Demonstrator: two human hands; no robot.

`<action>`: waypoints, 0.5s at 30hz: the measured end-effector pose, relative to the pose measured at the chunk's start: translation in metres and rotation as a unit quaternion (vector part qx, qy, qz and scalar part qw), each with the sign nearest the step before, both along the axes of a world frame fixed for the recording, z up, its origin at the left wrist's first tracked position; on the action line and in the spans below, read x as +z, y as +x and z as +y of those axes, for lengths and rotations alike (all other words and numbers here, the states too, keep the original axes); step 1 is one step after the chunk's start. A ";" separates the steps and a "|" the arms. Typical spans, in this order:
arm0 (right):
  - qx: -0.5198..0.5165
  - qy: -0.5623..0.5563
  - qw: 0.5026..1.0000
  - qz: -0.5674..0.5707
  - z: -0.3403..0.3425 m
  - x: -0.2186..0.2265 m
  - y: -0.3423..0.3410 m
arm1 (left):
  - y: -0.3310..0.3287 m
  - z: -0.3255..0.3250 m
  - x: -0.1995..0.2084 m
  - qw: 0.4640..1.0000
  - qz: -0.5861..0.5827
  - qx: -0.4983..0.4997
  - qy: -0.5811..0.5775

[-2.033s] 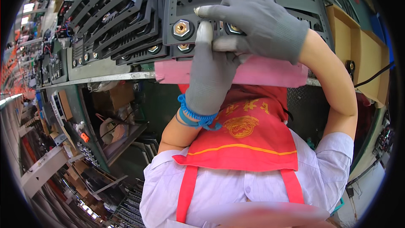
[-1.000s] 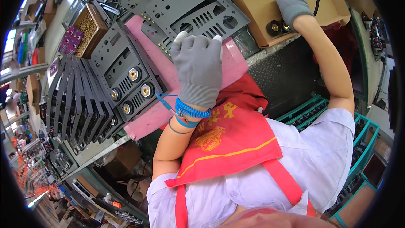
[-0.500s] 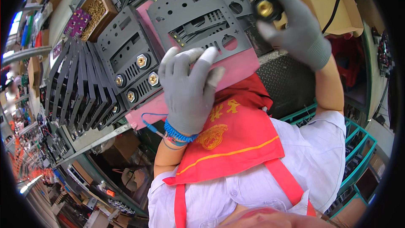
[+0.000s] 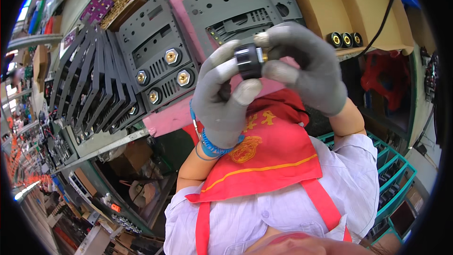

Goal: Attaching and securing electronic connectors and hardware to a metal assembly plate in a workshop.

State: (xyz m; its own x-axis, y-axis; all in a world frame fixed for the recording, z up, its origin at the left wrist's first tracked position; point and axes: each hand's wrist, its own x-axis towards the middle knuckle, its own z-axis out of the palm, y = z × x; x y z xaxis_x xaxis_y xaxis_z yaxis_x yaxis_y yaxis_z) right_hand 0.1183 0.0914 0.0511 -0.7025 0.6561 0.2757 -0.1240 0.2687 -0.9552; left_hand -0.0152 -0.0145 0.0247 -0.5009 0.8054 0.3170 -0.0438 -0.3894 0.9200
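Observation:
My left hand (image 4: 217, 97), in a grey glove with pale fingertips, grips the black round body of a panel connector (image 4: 247, 61) between thumb and fingers. The connector lies on its side, its silver nut and brass stem facing right. My right hand (image 4: 314, 68), gloved alike, has thumb and fingertips closed around that metal end. Both hands are raised over the near edge of a dark grey metal panel (image 4: 207, 12) with round and slotted cutouts. Left of it, another grey panel (image 4: 137, 38) carries several fitted connectors with hex nuts.
Upright grey panels (image 4: 89, 80) stand in a row at the left. A wooden box of brass parts (image 4: 118, 7) and purple circuit boards (image 4: 97, 8) lie behind them. Three connectors (image 4: 347, 40) sit in a cardboard box (image 4: 325, 0) at the far right. A black cable (image 4: 384, 16) hangs across it.
My right hand has brought the connector from the right to the middle. My left hand has lifted off the panel and taken hold of the connector's black body.

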 end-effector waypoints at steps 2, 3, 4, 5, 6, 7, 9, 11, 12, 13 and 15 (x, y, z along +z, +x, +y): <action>-0.020 -0.110 0.993 0.022 -0.011 -0.002 -0.005 | -0.003 -0.004 -0.001 1.000 0.008 -0.024 -0.006; -0.028 -0.108 0.994 0.019 -0.015 -0.007 -0.007 | -0.005 -0.006 -0.002 0.999 0.025 -0.033 -0.005; -0.037 -0.089 0.995 0.034 -0.019 -0.014 -0.011 | -0.007 -0.010 -0.006 0.999 0.012 -0.029 -0.006; -0.047 -0.070 0.995 0.049 -0.022 -0.016 -0.014 | -0.007 -0.014 -0.009 1.000 -0.001 -0.025 -0.007; -0.061 0.063 0.996 0.020 -0.019 -0.012 -0.015 | -0.001 -0.017 -0.011 0.994 -0.103 0.000 -0.020; -0.065 0.062 0.996 0.018 -0.017 -0.009 -0.013 | -0.007 -0.022 -0.005 0.988 -0.130 -0.025 -0.078; 0.000 0.276 0.960 0.044 -0.012 -0.005 -0.011 | -0.015 -0.030 -0.003 0.967 -0.199 -0.086 -0.132; 0.043 0.317 0.947 0.039 -0.006 0.010 -0.009 | -0.022 -0.033 -0.009 0.950 -0.229 -0.179 -0.112; 0.129 0.302 0.943 0.053 -0.005 0.013 -0.008 | -0.016 -0.035 -0.005 0.937 -0.281 -0.146 -0.147; 0.214 0.283 0.932 0.068 -0.006 0.015 -0.008 | -0.010 -0.036 0.004 0.919 -0.332 -0.111 -0.182; 0.209 0.270 0.937 0.068 -0.021 0.006 -0.006 | -0.009 -0.034 -0.001 0.845 -0.464 -0.215 -0.158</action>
State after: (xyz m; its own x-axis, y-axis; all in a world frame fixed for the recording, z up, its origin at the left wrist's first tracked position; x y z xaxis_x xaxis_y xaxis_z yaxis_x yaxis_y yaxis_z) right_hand 0.1119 0.0704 0.0567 -0.8016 0.0706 0.5937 -0.4365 0.6094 -0.6619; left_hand -0.0241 -0.0486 0.0242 -0.0558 0.9467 -0.3173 -0.8782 0.1047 0.4667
